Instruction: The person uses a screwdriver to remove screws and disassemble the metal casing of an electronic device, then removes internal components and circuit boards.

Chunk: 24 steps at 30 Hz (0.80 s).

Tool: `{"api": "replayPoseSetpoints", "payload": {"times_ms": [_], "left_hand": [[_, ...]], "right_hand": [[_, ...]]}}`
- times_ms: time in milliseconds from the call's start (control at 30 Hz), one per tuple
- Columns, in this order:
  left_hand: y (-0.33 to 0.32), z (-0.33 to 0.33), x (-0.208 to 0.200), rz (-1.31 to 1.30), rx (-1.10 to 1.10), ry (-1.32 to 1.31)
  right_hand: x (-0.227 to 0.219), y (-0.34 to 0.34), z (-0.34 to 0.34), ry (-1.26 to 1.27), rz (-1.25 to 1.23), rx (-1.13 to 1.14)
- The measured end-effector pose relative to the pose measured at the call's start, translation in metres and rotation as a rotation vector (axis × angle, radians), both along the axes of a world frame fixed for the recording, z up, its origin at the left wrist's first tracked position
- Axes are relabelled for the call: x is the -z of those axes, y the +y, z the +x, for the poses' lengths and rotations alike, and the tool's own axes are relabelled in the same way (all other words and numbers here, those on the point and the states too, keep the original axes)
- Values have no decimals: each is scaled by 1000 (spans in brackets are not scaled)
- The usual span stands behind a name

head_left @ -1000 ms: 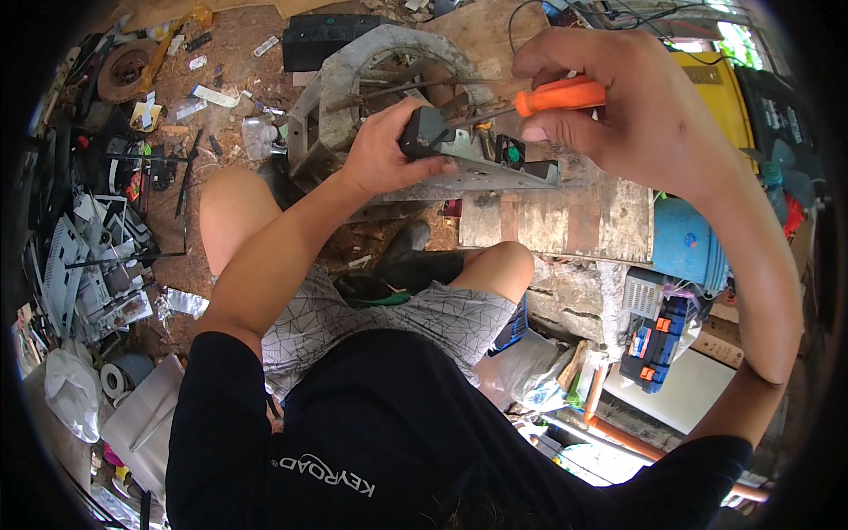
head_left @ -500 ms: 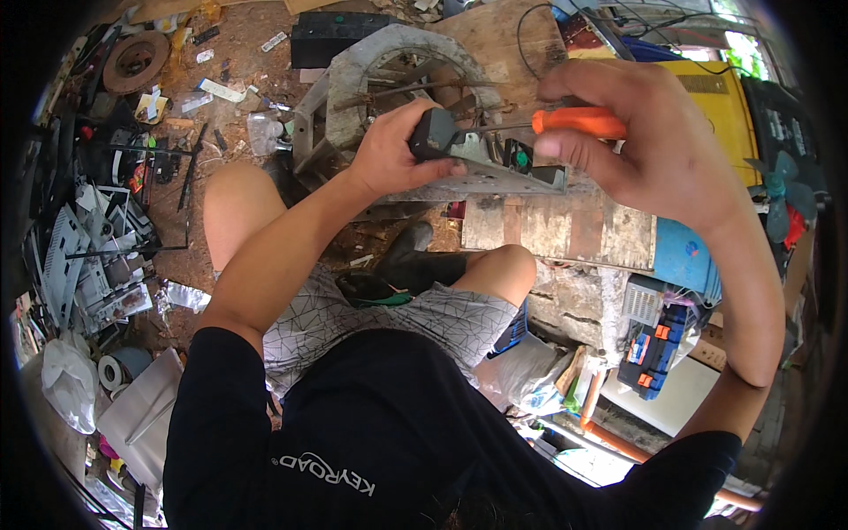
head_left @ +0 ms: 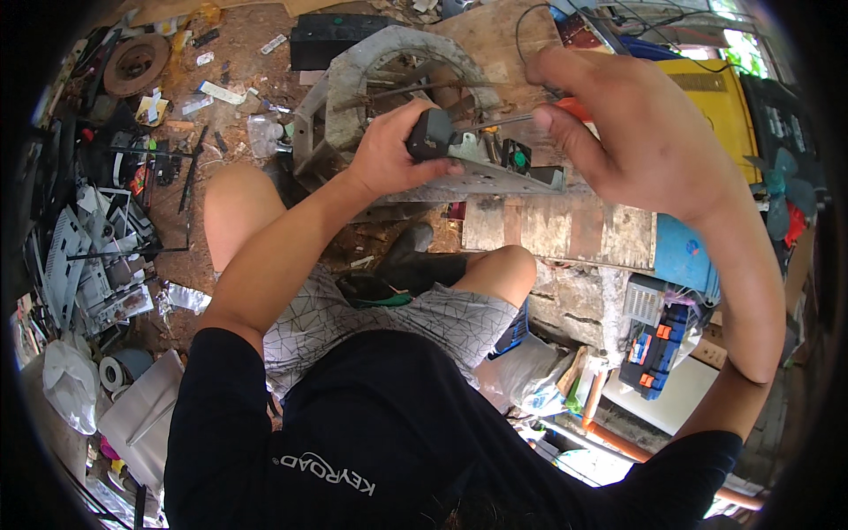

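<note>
- Screwdriver [head_left: 530, 115], orange-handled, is clamped in the right hand [head_left: 645, 132]; its tip could slip toward the left hand [head_left: 393, 159].
- Left grip is closed on a dark part [head_left: 430, 134] atop the metal bracket [head_left: 495, 177], which could shift.

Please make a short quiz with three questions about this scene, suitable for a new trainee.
1. True or false: the right hand grips a screwdriver with an orange handle.
2. What does the left hand hold? A) a dark, blocky part on the grey metal bracket B) a white tape roll C) a yellow case
3. Fill in: the screwdriver's shaft points toward the person's ____ hand.

Key
1. True.
2. A. The white tape roll lies on the ground, and the yellow case stands behind the right hand.
3. Left.
</note>
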State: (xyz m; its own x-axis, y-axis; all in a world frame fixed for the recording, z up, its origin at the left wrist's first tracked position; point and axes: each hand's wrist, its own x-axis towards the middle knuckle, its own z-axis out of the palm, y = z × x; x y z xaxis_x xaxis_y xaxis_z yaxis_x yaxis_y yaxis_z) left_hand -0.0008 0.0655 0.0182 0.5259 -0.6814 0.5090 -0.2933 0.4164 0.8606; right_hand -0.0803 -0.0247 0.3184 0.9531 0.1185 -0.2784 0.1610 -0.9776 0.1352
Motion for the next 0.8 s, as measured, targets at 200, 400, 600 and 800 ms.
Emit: {"api": "replayPoseSetpoints", "payload": {"times_ms": [200,400,600,800], "left_hand": [[-3,2,-1,-36,-6,-32],[-2,3,4,-78,-1,-17],[1,3,7,-33,-47,-111],[1,1,3,-46,-26,-91]], "right_hand": [[-8,0,17,80,25,-281],[-11,-3,16,164,124,407],[-8,3,5,50,1,90],[-6,13,8,168,-229,-162]]}}
